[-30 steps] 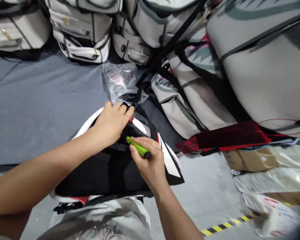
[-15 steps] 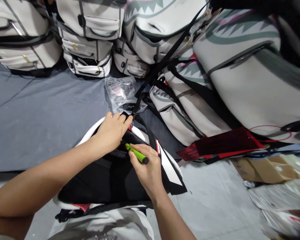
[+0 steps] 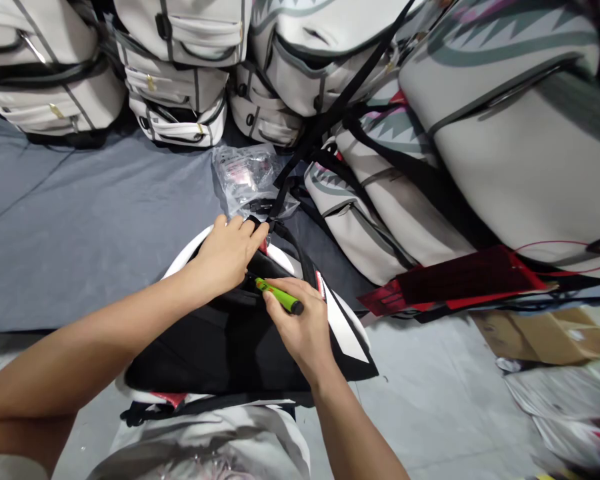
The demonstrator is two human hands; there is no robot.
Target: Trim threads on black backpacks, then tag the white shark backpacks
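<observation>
Black bag [image 3: 195, 353] lies tilted across the near edge of the table [image 3: 70, 247], its lower part out past that edge; can't tell from here how much weight the table takes. Left hand [image 3: 227, 257] at the bag's upper rim, fingers close together and curled over it, holding on; thumb out of sight. Right hand [image 3: 303, 320] pinches a green marker [image 3: 280, 295] between thumb and fingers, black end toward the wrist, front end at the dark opening just beside the left hand; tip lost against the black. Widest room is leftward: grey cloth runs broad to the stacked bags [image 3: 180, 100] along the back. Tighter ahead, a clear pouch [image 3: 245, 173] lying near the left fingertips. Right side crowded: grey bags [image 3: 525, 180] lean close, a red tag [image 3: 460, 283] along the table's edge. Below that, floor [image 3: 430, 380], then a carton [image 3: 540, 333].
</observation>
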